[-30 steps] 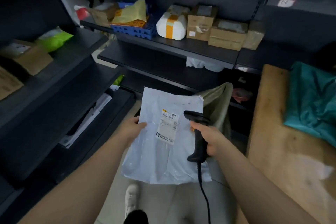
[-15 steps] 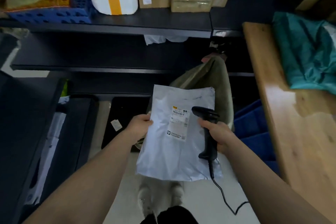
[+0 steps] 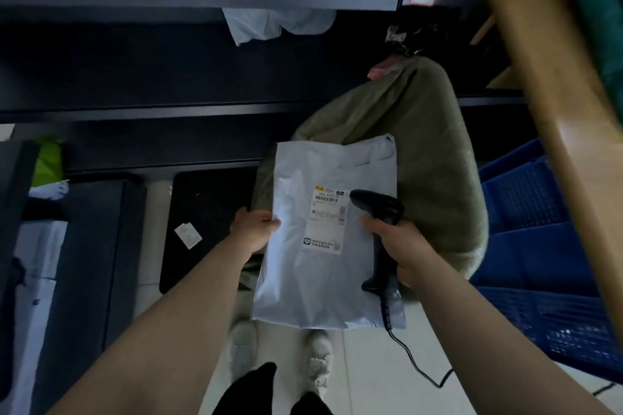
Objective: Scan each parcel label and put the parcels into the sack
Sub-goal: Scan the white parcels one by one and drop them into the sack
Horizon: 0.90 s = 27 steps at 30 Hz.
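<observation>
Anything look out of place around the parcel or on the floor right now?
A loose white paper slip lies askew on the black mat left of the parcel. The scanner cable trails across the floor by the shoes. Nothing else stands out.

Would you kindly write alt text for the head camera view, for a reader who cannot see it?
A person's left hand holds a pale grey parcel by its edge, while the right hand aims a black corded scanner at its label, with an olive-green sack behind it.
</observation>
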### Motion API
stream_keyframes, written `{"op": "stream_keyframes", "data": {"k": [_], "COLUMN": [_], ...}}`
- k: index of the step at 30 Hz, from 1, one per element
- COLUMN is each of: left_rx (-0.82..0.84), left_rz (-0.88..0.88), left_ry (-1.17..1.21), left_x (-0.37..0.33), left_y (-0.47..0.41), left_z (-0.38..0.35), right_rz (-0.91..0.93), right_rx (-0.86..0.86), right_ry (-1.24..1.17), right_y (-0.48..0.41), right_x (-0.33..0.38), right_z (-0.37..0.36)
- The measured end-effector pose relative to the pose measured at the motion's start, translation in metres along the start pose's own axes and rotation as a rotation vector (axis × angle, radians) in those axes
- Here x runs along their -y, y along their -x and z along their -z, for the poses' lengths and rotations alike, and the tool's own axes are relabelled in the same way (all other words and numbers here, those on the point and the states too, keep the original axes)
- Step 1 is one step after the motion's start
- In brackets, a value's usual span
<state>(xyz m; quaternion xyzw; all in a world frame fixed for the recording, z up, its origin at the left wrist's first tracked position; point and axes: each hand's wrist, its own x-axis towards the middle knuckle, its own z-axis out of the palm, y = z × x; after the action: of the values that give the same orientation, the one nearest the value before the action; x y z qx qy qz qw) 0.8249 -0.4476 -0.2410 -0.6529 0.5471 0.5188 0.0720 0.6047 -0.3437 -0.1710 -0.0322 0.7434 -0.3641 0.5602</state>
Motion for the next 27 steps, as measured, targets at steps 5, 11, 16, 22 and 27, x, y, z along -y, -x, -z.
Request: {"op": "stream_keyframes", "data": {"k": [5, 11, 16, 22, 27], "left_rx": [0.032, -0.092, -0.090, -0.184, -0.145], "left_rz": [-0.027, -0.149, -0.229, -0.237, -0.238], "left_ry": [0.257, 0.382, 0.428, 0.344, 0.333], "left_x": [0.008, 0.011, 0.022, 0.036, 0.042], "left_y": [-0.047, -0.056, -0.053, -0.031, -0.014], "left_z": [-0.004, 0.010, 0.043, 0.072, 0.070], "right_rz": [-0.023, -0.097, -0.158, -0.135, -0.040], "right_rx": [-0.081, -0.091, -0.036, -0.106, -0.170], "right_ry": [-0.002, 0.096, 0.174, 0.123, -0.087], "right_y": [-0.034, -0.045, -0.036, -0.054, -0.082], "right_x": [-0.008, -0.009, 0.001, 0.016, 0.029], "right_z": [-0.011, -0.026, -0.039, -0.060, -0.071]}}
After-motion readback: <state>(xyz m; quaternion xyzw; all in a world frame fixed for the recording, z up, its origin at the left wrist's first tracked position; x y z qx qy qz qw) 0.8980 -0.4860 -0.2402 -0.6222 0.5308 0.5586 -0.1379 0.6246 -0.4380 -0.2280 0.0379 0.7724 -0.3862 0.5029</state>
